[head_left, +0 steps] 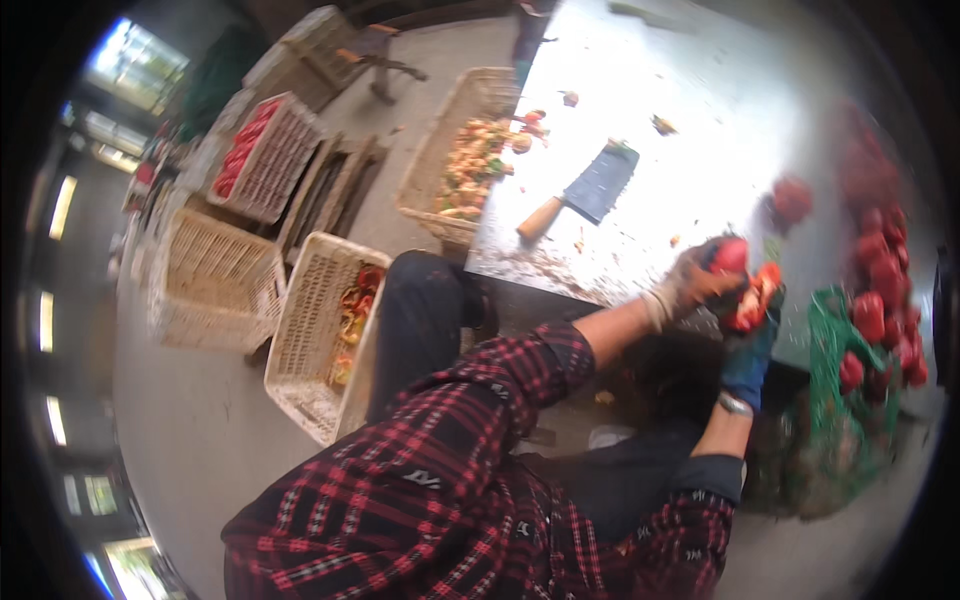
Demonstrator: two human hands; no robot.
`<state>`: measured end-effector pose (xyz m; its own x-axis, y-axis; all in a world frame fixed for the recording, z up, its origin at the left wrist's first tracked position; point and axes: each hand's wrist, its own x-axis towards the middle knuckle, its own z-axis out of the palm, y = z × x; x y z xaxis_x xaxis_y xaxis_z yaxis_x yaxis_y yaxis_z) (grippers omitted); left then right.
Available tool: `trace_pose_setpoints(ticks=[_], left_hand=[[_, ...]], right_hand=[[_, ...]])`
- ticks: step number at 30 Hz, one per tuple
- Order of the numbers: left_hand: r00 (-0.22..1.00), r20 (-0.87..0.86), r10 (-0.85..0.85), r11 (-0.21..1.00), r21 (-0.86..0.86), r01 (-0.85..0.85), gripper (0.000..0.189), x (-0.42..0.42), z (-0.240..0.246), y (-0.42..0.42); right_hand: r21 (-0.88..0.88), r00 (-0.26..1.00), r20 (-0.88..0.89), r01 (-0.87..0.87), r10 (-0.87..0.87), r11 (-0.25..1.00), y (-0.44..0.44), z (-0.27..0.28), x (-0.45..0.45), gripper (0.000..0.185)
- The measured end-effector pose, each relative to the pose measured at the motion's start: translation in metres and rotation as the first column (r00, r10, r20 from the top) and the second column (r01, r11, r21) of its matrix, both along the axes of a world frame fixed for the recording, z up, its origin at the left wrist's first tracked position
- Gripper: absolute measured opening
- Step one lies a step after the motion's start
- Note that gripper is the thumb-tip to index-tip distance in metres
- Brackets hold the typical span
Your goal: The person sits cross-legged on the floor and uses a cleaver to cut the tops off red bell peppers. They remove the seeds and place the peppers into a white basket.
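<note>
My left hand (694, 281) grips a whole-looking red bell pepper (729, 257) above the near edge of the metal table (675, 187). Close beside it, my right hand (751, 367), in a blue glove, holds a red pepper piece (756, 300) whose pale inside shows. The two hands nearly meet, and blur hides the fingertips. To the left of them a cleaver (604, 180) with a wooden handle lies flat on the table. Small pepper scraps (664, 125) and crumbs are scattered around it.
A wicker-look plastic basket (420, 180) of pepper cores stands against the table's left edge. Another basket (300, 360) with pepper pieces is by my left knee. Red peppers (885, 262) and a green net bag (825, 337) lie at right. More crates (217, 277) stand at far left.
</note>
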<state>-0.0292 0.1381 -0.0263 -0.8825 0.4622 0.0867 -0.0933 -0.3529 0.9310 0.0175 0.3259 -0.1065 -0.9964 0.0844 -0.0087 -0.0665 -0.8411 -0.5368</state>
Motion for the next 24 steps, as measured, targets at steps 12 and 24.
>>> trace_pose_setpoints(ticks=[12,24], left_hand=[[0.932,0.177,-0.315,0.937,0.214,0.276,0.037,-0.013,-0.032,-0.027],[0.651,-0.641,-0.407,0.718,-0.665,-0.206,0.045,-0.001,0.039,0.007]], right_hand=[[-0.014,0.965,0.114,0.241,-0.237,0.971,-0.038,0.052,0.013,0.063],[-0.097,0.969,0.130,0.221,-0.208,0.970,-0.047,0.058,0.009,0.060]])
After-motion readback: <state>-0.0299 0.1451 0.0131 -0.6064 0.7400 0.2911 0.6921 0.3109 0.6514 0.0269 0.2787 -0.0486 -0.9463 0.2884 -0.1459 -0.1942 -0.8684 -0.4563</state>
